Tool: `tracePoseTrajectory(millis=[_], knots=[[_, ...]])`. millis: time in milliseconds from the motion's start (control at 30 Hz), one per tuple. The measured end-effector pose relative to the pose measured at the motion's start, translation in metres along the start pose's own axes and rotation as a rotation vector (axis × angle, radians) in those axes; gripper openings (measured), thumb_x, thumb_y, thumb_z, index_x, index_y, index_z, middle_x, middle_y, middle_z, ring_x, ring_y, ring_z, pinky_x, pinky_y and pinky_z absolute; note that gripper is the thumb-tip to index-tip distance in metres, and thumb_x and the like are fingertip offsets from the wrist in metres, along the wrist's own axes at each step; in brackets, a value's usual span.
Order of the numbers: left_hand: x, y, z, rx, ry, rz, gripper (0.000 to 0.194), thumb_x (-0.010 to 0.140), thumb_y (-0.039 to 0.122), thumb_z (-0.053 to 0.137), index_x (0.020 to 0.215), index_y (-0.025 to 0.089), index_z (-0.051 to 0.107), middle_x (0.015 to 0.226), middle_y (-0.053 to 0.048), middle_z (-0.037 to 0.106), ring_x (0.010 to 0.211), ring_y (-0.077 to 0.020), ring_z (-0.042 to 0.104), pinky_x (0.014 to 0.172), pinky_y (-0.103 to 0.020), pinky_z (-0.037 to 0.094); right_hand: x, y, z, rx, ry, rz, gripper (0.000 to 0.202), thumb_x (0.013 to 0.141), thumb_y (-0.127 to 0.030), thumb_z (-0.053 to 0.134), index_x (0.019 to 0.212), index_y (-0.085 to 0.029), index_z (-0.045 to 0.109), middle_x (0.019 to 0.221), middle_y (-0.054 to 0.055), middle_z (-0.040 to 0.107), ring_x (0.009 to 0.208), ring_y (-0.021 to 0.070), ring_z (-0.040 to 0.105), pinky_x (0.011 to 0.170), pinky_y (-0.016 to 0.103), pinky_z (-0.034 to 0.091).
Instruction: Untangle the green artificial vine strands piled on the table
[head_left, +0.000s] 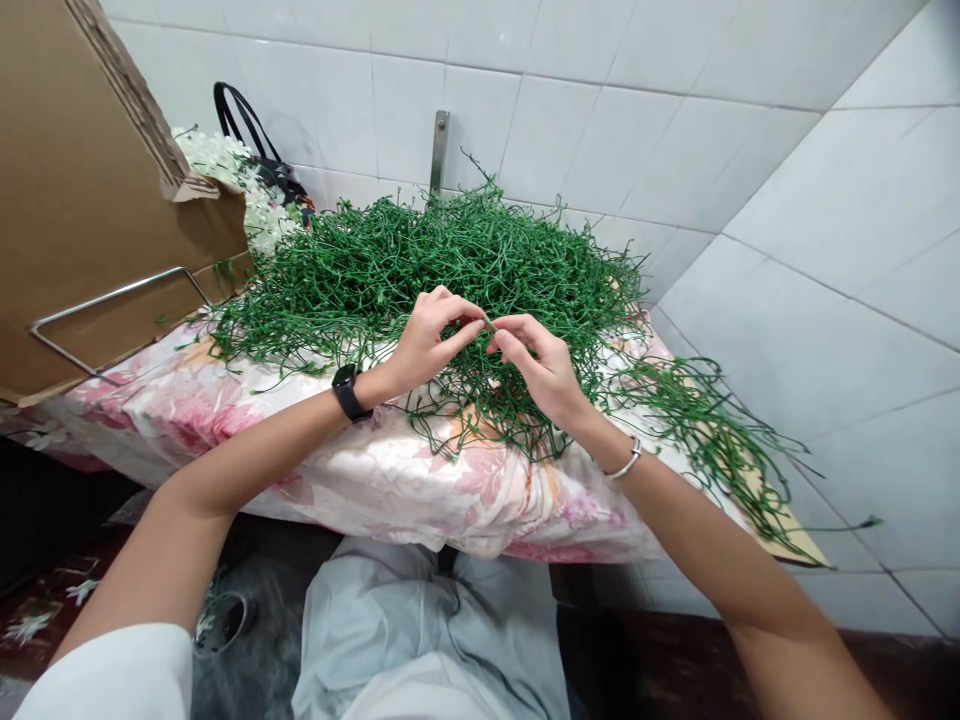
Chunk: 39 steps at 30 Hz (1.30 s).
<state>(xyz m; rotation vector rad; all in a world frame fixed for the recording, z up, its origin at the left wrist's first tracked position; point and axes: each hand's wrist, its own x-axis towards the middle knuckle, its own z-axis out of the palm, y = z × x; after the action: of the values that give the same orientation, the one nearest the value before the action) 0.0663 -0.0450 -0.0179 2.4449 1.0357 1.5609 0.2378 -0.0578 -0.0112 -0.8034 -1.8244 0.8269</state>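
Between my two hands is a thin green stem (489,323), pinched from both sides at the front of a large tangled heap of green stems (457,250). My left hand (431,335), below a black wristwatch, closes thumb and fingertips on one end. The other end is in the fingertips of my right hand (538,365), which has a silver bracelet at the wrist. Loose stems hang down under both hands onto the flowered tablecloth (330,465). The stem's far ends are partly hidden by my fingers.
A cardboard box (112,200) with a bent metal rod (112,295) stands at left. White flowers (262,215) and a dark bag (281,180) sit behind it. A separate bunch of green stems (705,420) lies at right by the tiled wall (840,330). A metal strip (439,150) rises behind the heap.
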Motion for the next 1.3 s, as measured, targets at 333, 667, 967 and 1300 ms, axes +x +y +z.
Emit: tracePoseTrajectory(millis=[333, 667, 967, 1300], knots=[[-0.003, 0.000, 0.002, 0.114, -0.008, 0.146, 0.013, 0.082, 0.030, 0.052, 0.079, 0.020, 0.059, 0.070, 0.001, 0.061, 0.073, -0.0144, 0.047, 0.077, -0.033, 0.028, 0.009, -0.004, -0.018, -0.230, -0.078, -0.019, 0.019, 0.069, -0.036, 0.065, 0.076, -0.018, 0.063, 0.070, 0.000, 0.061, 0.063, 0.0103, 0.052, 0.061, 0.026, 0.043], [-0.002, -0.001, 0.002, 0.032, -0.097, 0.121, 0.012, 0.083, 0.027, 0.050, 0.082, 0.019, 0.060, 0.074, 0.001, 0.062, 0.077, -0.0141, 0.047, 0.075, -0.031, 0.030, 0.006, 0.009, -0.024, -1.002, 0.090, -0.788, 0.009, 0.080, -0.019, 0.053, 0.085, -0.020, 0.061, 0.074, 0.002, 0.066, 0.063, 0.0113, 0.054, 0.060, 0.027, 0.044], [0.001, 0.001, -0.001, -0.059, -0.196, 0.082, 0.015, 0.082, 0.031, 0.052, 0.080, 0.019, 0.061, 0.072, 0.002, 0.061, 0.074, -0.0120, 0.049, 0.076, -0.030, 0.031, 0.006, -0.001, -0.034, -1.283, 0.050, -1.130, 0.017, 0.080, -0.010, 0.050, 0.091, -0.019, 0.060, 0.072, 0.004, 0.062, 0.065, 0.0131, 0.049, 0.064, 0.029, 0.044], [-0.001, 0.002, 0.001, 0.075, -0.047, 0.119, 0.011, 0.081, 0.027, 0.054, 0.078, 0.018, 0.060, 0.070, 0.002, 0.061, 0.074, -0.0125, 0.048, 0.075, -0.031, 0.031, 0.007, 0.008, -0.023, -0.853, 0.029, -0.578, 0.016, 0.083, -0.028, 0.050, 0.090, -0.019, 0.061, 0.077, 0.003, 0.061, 0.069, 0.0125, 0.052, 0.067, 0.029, 0.040]])
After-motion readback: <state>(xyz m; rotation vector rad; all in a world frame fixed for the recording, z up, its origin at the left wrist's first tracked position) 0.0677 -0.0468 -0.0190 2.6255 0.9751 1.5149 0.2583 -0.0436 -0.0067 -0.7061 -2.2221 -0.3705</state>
